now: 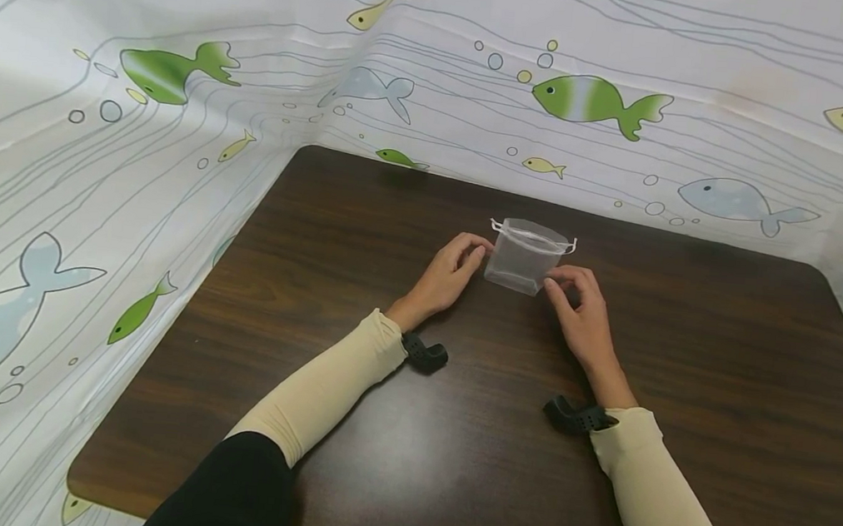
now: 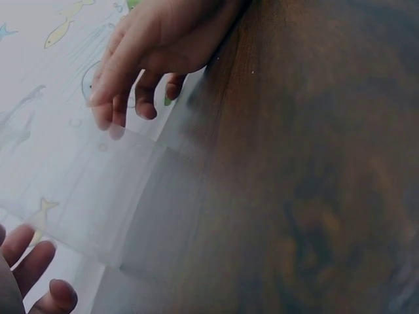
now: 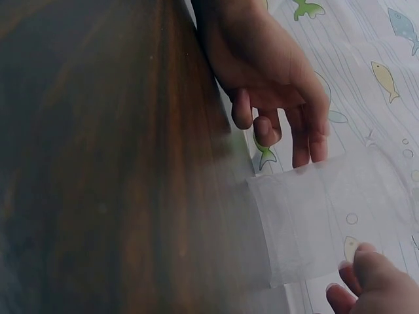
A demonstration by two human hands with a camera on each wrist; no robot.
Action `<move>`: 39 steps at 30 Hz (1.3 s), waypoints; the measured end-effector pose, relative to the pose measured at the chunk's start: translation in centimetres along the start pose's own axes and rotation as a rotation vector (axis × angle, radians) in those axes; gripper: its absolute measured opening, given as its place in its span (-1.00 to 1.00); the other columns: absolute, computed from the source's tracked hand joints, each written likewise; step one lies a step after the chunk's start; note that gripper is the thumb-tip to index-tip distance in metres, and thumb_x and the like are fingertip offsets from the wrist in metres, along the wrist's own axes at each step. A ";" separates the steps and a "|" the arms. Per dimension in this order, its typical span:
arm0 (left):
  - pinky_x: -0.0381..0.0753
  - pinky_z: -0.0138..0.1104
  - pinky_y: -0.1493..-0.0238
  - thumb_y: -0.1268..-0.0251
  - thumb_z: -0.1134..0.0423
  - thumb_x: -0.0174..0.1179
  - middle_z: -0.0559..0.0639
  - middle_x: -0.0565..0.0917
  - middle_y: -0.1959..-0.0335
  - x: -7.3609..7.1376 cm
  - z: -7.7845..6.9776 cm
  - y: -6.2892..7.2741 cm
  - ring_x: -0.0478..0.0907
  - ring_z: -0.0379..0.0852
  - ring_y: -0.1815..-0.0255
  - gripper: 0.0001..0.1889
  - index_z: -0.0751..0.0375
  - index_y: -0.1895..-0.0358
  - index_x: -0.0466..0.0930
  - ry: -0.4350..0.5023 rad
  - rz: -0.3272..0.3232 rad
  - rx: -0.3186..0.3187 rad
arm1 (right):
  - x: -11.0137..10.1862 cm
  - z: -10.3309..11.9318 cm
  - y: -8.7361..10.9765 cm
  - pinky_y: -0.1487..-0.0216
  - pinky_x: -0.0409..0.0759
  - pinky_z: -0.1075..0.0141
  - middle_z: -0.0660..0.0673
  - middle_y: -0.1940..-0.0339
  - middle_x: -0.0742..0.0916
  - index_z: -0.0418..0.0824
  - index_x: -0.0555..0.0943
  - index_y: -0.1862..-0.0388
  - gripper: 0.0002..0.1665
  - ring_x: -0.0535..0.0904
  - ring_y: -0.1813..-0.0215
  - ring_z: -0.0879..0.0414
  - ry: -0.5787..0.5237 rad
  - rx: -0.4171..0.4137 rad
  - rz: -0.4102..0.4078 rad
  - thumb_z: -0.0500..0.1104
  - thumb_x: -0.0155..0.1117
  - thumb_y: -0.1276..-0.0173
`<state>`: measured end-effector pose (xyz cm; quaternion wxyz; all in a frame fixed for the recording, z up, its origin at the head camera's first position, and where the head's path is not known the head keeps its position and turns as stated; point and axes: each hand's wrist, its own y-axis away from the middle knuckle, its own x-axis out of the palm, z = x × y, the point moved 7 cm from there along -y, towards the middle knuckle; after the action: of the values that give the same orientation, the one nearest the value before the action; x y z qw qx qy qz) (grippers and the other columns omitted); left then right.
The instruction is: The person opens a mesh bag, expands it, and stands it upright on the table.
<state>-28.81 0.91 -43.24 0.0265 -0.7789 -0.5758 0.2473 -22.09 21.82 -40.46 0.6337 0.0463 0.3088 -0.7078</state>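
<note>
A small sheer white drawstring pouch [image 1: 523, 259] stands on the dark wooden table, its cord loops sticking out at both sides near the mouth. Nothing shows inside it. At its left side is my left hand [image 1: 445, 275], fingers loosely bent with the tips at the fabric. My right hand [image 1: 577, 310] is by the lower right side, thumb and forefinger close to the edge. In the right wrist view, the left hand's [image 3: 278, 78] fingertips meet the edge of the pouch [image 3: 314, 216]. The left wrist view shows the right hand's [image 2: 157, 59] fingertips at the opposite edge.
The brown table [image 1: 720, 381] has rounded corners. A white sheet [image 1: 465, 108] printed with fish hangs behind it and along the left. Black bands [image 1: 424, 353] are worn at both wrists over pale sleeves [image 1: 328, 380].
</note>
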 end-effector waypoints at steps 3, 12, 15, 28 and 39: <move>0.41 -0.37 0.18 -0.72 0.19 -0.09 0.17 0.63 -0.03 -0.1 -0.1 0.0 0.42 -0.14 0.28 -0.69 0.22 -0.18 0.62 -0.010 -0.011 0.006 | 0.0 -0.1 0.0 -0.06 0.34 0.28 -0.34 -0.11 0.61 -0.46 0.63 -0.10 -0.72 0.38 0.04 0.39 -0.002 0.017 0.000 -0.28 0.18 -0.59; 0.39 -0.40 0.24 -0.66 0.17 0.08 0.07 0.63 -0.06 0.4 0.2 -0.1 0.42 -0.17 0.33 -0.73 0.18 -0.22 0.59 -0.043 0.043 -0.025 | 0.4 0.3 0.1 -0.08 0.40 0.18 -0.37 -0.08 0.64 -0.46 0.64 -0.03 -0.79 0.47 0.04 0.30 0.001 -0.033 0.051 -0.38 0.29 -0.49; 0.41 -0.41 0.23 -0.62 0.18 0.14 0.08 0.68 -0.06 0.6 0.3 -0.1 0.48 -0.17 0.31 -0.73 0.18 -0.22 0.57 -0.027 0.054 -0.036 | 0.6 -0.5 0.0 -0.12 0.41 0.22 -0.37 -0.06 0.66 -0.47 0.66 0.03 -0.84 0.49 0.03 0.26 -0.011 -0.057 0.043 -0.42 0.29 -0.47; 0.46 -0.41 0.16 -0.52 0.31 0.25 0.18 0.75 0.04 0.1 -0.7 -0.4 0.53 -0.16 0.24 -0.82 0.30 -0.05 0.66 0.110 -0.035 0.024 | 1.1 -3.1 -0.3 -0.14 0.26 0.17 -0.19 0.03 0.67 -0.26 0.61 -0.19 -0.68 0.48 0.01 0.22 0.011 -0.073 0.163 -0.32 0.30 -0.49; 0.43 -0.44 0.26 -0.53 0.31 0.23 0.18 0.75 0.05 0.2 -1.3 -0.1 0.48 -0.24 0.32 -0.83 0.31 -0.03 0.65 0.132 -0.075 0.050 | 2.0 -3.0 -0.2 -0.22 0.28 0.09 -0.12 0.16 0.80 -0.17 0.69 0.01 -0.83 0.57 0.06 0.38 0.130 -0.110 0.248 -0.17 0.38 -0.49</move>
<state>-28.35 1.48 -42.12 0.0929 -0.7705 -0.5951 0.2088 -23.62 21.60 -43.67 0.6965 0.0948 0.3793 -0.6018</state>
